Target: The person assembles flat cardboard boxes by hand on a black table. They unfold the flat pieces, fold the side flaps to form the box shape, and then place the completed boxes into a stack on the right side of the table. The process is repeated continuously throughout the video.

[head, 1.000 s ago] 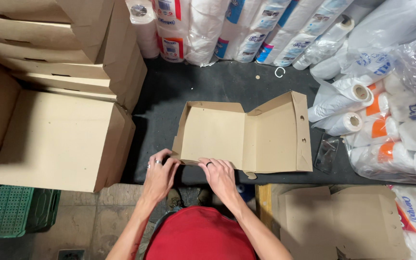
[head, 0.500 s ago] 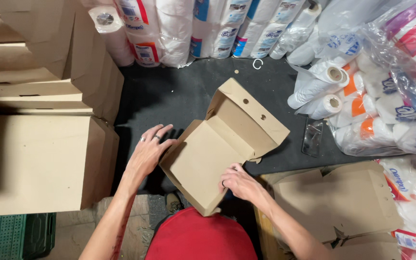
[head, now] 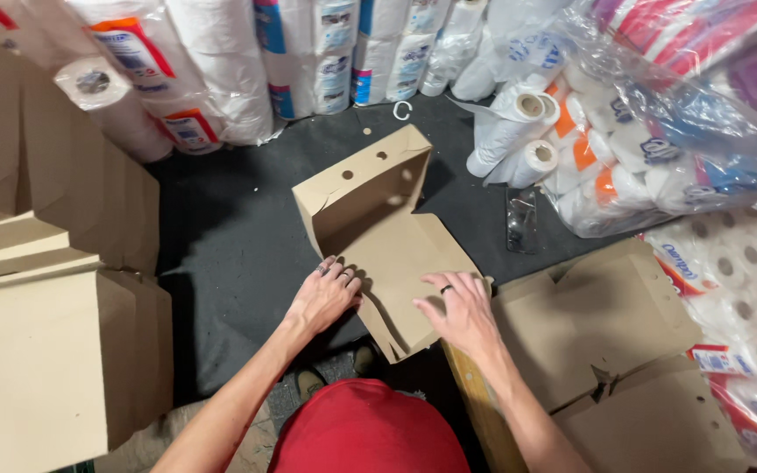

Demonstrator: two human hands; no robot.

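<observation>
A flat brown cardboard box, part folded with one walled half standing up at the back, lies on the dark grey mat in front of me. My left hand presses on the box's near left edge, fingers spread, rings on them. My right hand rests flat on the near right flap, a ring on one finger. Both hands press the cardboard down rather than grip it.
Stacks of folded cardboard boxes stand at the left. Flat cardboard blanks lie at the right. Wrapped packs of paper rolls line the back, with loose rolls and bagged rolls at the right. A small clear packet lies on the mat.
The box has been turned and laid flatter, with its walled half now at the back. Both hands moved from its sides onto its near flaps.
</observation>
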